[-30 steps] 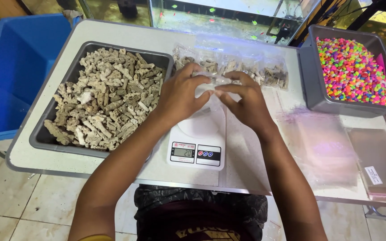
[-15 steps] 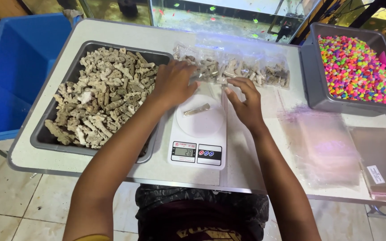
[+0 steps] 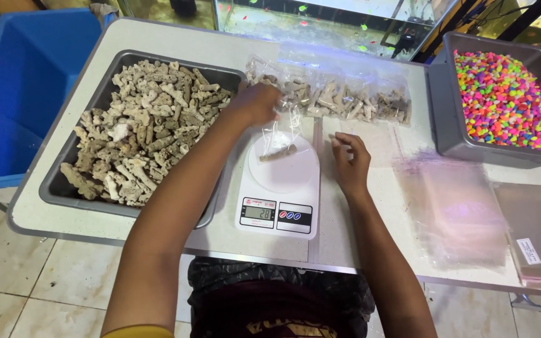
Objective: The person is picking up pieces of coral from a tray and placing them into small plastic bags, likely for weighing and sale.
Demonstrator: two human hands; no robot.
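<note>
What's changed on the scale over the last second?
Both hands left the small clear plastic bag with one coral piece they held together above the white kitchen scale. The left hand now pinches the bag's top alone; the right hand dropped to the table. Grey tray of coral rubble and tray of neon gravel unchanged.

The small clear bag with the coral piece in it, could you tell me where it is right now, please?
In the head view the small clear bag stands on the white scale at table centre, its top pinched by the left hand, just before the filled bags.
</note>
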